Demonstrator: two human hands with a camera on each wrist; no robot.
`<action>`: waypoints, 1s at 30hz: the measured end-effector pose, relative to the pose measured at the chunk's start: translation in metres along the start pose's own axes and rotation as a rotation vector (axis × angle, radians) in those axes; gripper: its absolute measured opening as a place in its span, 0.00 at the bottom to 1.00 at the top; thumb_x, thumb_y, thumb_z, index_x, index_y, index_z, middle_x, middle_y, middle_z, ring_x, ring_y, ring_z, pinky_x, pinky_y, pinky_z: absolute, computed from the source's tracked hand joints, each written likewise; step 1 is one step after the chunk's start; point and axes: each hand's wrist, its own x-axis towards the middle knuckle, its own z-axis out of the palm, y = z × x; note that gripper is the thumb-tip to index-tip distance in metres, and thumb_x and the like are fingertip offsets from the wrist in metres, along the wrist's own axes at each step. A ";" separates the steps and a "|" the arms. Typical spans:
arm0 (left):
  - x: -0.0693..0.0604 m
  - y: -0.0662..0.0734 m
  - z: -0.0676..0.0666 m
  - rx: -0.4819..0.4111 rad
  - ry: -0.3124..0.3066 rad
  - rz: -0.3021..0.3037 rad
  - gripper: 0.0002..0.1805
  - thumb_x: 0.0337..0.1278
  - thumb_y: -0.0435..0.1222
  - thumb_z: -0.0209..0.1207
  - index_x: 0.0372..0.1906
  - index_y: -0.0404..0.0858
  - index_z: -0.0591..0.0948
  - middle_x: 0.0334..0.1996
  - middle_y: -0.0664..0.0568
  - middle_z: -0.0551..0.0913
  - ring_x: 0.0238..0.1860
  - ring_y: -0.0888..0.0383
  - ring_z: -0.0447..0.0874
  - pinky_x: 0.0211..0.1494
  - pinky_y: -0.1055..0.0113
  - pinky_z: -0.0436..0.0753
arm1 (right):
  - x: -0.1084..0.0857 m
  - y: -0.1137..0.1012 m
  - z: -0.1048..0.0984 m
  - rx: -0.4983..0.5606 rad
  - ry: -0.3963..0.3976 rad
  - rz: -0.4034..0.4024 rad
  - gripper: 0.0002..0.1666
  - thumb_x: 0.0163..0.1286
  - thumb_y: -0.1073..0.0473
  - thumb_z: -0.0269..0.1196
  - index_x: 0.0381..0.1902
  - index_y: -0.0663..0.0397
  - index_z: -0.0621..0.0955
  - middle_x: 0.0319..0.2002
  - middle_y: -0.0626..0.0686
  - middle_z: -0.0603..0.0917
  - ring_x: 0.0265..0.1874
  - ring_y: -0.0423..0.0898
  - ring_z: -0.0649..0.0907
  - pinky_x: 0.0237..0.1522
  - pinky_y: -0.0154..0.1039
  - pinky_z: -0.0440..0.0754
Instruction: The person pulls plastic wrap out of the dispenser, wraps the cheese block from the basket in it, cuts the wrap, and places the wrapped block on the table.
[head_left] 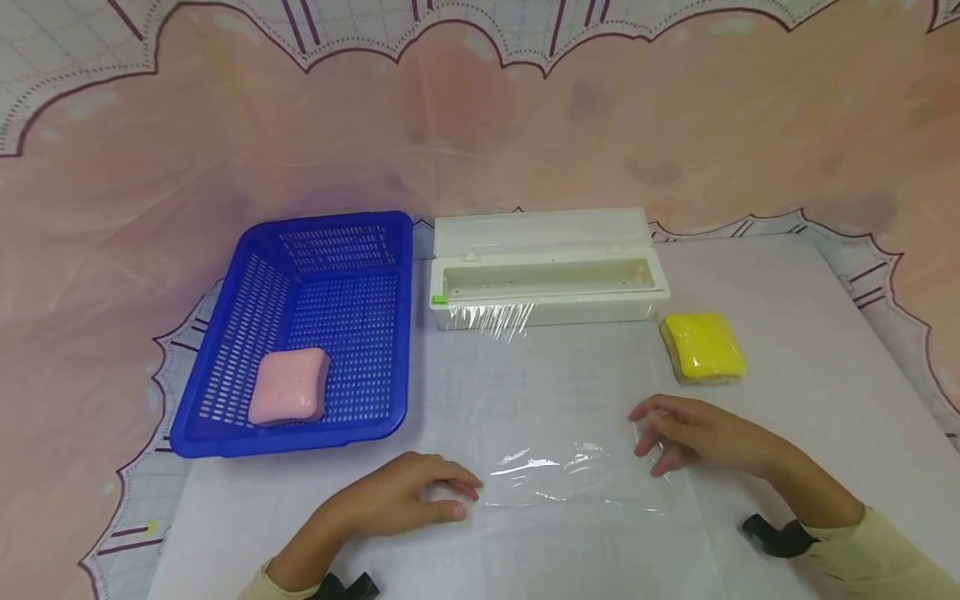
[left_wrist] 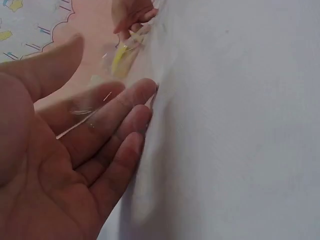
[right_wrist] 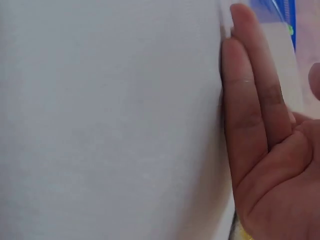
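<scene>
A sheet of clear plastic wrap [head_left: 540, 467] lies on the white table covering between my two hands, its glossy creases near the front edge. Beside its left edge is my left hand [head_left: 412, 496], thumb apart from the fingers; in the left wrist view, film crosses the extended fingers [left_wrist: 100, 125]. My right hand [head_left: 690, 433] touches the sheet's right edge with loosely bent fingers. Straight fingers [right_wrist: 245, 95] rest along the white surface in the right wrist view. Behind the sheet stands a white wrap dispenser box [head_left: 555, 310], lid raised, with film clinging to its front left.
At the left, a blue plastic basket [head_left: 401, 350] holds a pink rounded square block [head_left: 288, 387]. To the right of the box sits a yellow square block [head_left: 705, 346] with a shiny covering. A patterned peach cloth [head_left: 480, 125] rises behind the table.
</scene>
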 end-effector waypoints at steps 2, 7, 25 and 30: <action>-0.001 0.000 -0.001 -0.108 0.005 -0.072 0.20 0.75 0.51 0.55 0.62 0.46 0.81 0.51 0.63 0.88 0.55 0.65 0.85 0.62 0.64 0.81 | 0.001 0.002 0.000 0.039 0.016 0.050 0.27 0.84 0.47 0.48 0.67 0.61 0.69 0.50 0.61 0.86 0.41 0.59 0.89 0.47 0.39 0.88; -0.003 0.003 -0.003 -0.430 0.037 -0.222 0.20 0.79 0.45 0.50 0.63 0.38 0.77 0.51 0.47 0.87 0.47 0.56 0.90 0.52 0.66 0.87 | 0.000 0.001 0.000 0.050 0.038 0.110 0.28 0.83 0.43 0.49 0.67 0.59 0.70 0.49 0.60 0.86 0.41 0.60 0.89 0.41 0.46 0.89; 0.029 0.021 0.011 0.825 0.352 -0.074 0.33 0.64 0.41 0.67 0.73 0.55 0.73 0.81 0.53 0.60 0.80 0.43 0.56 0.66 0.38 0.77 | 0.012 -0.010 0.032 -1.122 0.428 -0.140 0.66 0.54 0.24 0.70 0.81 0.47 0.59 0.82 0.52 0.55 0.81 0.57 0.56 0.69 0.63 0.69; 0.028 0.011 0.011 0.759 0.281 -0.144 0.34 0.66 0.48 0.63 0.76 0.53 0.69 0.81 0.51 0.59 0.81 0.43 0.54 0.73 0.33 0.66 | 0.010 -0.008 0.031 -1.231 0.367 -0.102 0.73 0.49 0.19 0.67 0.81 0.53 0.57 0.82 0.55 0.55 0.79 0.58 0.60 0.65 0.65 0.70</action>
